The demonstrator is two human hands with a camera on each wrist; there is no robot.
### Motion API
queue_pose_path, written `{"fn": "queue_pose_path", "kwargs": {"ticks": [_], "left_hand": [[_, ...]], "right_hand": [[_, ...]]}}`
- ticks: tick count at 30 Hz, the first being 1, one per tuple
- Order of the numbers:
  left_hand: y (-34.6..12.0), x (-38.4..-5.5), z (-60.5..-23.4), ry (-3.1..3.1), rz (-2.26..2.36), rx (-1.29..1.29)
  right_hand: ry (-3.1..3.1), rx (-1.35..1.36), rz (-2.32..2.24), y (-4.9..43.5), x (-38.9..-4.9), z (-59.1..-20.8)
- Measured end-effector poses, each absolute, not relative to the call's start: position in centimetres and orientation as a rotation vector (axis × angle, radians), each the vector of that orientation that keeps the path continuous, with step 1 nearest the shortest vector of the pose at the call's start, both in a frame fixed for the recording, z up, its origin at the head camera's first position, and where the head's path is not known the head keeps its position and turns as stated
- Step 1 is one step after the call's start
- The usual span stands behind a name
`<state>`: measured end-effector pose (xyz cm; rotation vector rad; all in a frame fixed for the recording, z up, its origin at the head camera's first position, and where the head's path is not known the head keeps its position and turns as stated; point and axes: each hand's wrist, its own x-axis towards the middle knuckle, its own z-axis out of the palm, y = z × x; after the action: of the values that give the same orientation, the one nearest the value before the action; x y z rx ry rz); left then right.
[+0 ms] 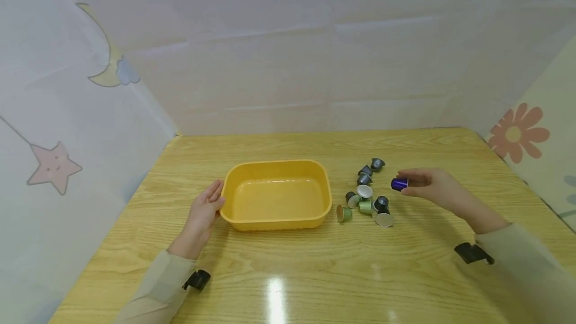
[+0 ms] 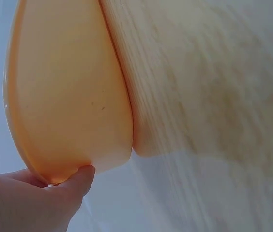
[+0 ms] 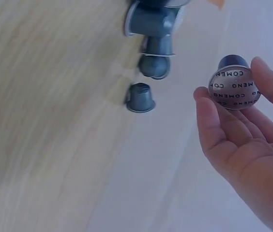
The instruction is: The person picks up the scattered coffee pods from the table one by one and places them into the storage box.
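Note:
A purple coffee capsule (image 1: 399, 184) is pinched between the thumb and fingers of my right hand (image 1: 429, 189), raised to the right of the other capsules. In the right wrist view its printed lid (image 3: 234, 88) faces the camera. My left hand (image 1: 203, 214) grips the left end of a yellow plastic basin (image 1: 276, 225). The left wrist view shows the thumb (image 2: 81, 181) pressed on the basin's outer wall (image 2: 73, 96), with the fingers behind the rim. Nothing lies inside the basin.
Between basin and right hand lie several coffee capsules: green ones (image 1: 344, 213), dark grey ones (image 1: 378, 164) and black ones (image 1: 381, 203), some showing pale lids (image 1: 365, 192). The wooden table (image 1: 288, 259) meets a pale cloth backdrop (image 1: 279, 64) at its far edge.

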<state>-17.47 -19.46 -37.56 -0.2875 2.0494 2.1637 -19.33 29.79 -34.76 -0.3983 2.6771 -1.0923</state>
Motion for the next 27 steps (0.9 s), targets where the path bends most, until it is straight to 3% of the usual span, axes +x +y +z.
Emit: {"fn": "queue_pose_path", "kwargs": {"ticks": [27], "left_hand": [[-19.5, -17.5, -37.6, 2.082, 2.128, -0.291]], "right_hand": [[2.637, -0.533, -1.143, 24.8, -20.4, -31.9]]}}
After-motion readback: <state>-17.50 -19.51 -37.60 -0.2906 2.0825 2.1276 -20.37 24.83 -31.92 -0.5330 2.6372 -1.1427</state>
